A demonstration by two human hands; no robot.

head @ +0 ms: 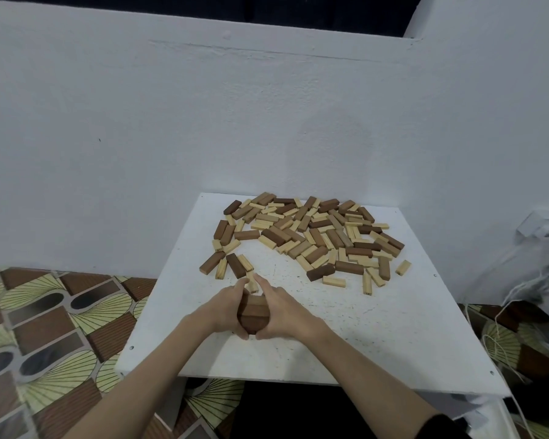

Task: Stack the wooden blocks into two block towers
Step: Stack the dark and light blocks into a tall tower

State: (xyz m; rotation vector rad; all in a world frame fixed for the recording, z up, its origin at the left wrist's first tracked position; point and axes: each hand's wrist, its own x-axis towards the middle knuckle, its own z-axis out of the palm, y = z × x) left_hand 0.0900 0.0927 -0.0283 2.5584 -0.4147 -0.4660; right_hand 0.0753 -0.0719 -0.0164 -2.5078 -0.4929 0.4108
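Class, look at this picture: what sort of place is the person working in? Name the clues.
Probably a room in a home, not a workshop: a low white square board table against a plain painted white wall, over brown-and-green patterned floor covering.

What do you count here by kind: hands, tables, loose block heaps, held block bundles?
Hands: 2 (left hand, right hand)
White table: 1
Loose block heap: 1
Block bundle held between both hands: 1
Total: 5
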